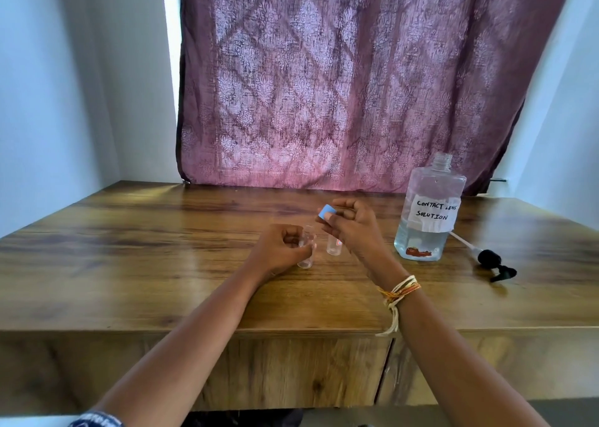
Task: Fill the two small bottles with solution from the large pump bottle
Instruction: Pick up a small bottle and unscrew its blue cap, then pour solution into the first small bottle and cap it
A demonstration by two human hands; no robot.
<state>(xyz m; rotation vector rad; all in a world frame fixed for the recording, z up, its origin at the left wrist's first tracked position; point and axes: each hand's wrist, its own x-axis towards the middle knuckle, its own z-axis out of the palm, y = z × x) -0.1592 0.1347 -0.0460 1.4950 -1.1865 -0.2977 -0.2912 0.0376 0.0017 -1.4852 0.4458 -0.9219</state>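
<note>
Left hand (281, 248) grips one small clear plastic bottle (307, 248) upright on the wooden bench (129, 248); right hand (351, 225) pinches a blue cap (325, 213) above the second small bottle (334, 246); set cap aside, keep both steady before pouring from the large clear labelled bottle (428, 212) right of the right hand.

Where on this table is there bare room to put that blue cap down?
The left half of the wooden table, left of the left hand, is bare, as is the front strip. It is crowded between the two small bottles, large bottle and pump head.

Backlit thru curtain (340, 86), soft focus.
</note>
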